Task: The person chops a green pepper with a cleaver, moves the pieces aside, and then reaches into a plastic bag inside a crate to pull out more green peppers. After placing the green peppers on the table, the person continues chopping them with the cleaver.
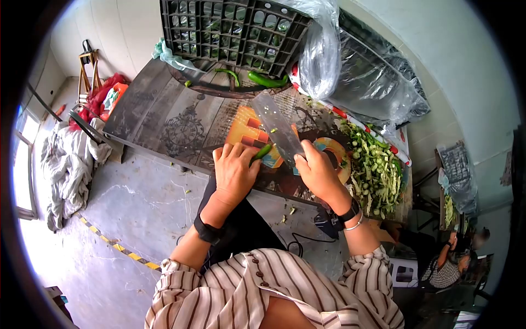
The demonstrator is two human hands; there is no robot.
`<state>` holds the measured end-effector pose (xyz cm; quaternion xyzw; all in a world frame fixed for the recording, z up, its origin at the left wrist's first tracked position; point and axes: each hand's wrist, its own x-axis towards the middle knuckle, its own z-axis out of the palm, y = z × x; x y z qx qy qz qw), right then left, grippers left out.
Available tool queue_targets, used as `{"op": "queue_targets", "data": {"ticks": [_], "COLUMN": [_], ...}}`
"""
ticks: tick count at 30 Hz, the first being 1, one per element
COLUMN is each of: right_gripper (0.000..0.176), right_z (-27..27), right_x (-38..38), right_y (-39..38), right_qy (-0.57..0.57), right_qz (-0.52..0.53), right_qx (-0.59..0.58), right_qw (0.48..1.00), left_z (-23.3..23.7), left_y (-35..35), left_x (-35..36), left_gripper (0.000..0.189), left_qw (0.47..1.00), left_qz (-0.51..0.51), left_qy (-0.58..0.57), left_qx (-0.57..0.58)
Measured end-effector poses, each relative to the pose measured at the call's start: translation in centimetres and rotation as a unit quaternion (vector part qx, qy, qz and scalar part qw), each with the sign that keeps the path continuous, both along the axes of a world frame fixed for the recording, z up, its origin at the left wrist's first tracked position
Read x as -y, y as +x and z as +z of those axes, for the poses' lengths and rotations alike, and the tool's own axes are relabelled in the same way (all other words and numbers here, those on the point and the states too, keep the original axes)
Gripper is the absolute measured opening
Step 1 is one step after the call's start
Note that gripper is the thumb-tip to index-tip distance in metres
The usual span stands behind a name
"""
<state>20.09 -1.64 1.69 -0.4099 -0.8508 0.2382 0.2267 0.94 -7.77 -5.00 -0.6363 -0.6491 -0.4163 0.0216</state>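
Observation:
A green pepper pokes out beyond the fingers of my left hand, which is closed on it near the table's front edge. My right hand grips the handle end of a wide-bladed knife. The blade points up and to the left over the table, just right of the pepper, with small green bits on it. To the right of my right hand lies a heap of sliced green peppers. Whole green peppers rest on the wooden table below the crate.
A black plastic crate with green peppers stands at the table's back. Clear plastic bags lie at the back right. White cloth is heaped on the floor at left. Another person sits at the lower right.

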Motion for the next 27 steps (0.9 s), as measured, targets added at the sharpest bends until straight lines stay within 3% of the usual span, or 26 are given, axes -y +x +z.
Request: {"op": "queue_targets", "data": {"ticks": [17, 27], "right_gripper": [0.019, 0.019], "right_z": [1.1, 1.1], "right_x": [-1.5, -3.4], "right_y": [-3.1, -4.2], "right_qy": [0.021, 0.061], "right_qz": [0.063, 0.103], "right_qx": [0.148, 0.165], "right_qw": [0.987, 0.979], "left_z": [-0.3, -0.6], "left_y": [0.1, 0.2], "left_x": [-0.1, -0.6], "left_gripper": [0.011, 0.007], "left_qw": [1.000, 0.998], "left_qz": [-0.020, -0.029], "left_qy": [0.023, 0.039], "left_qx": [0.005, -0.028]}}
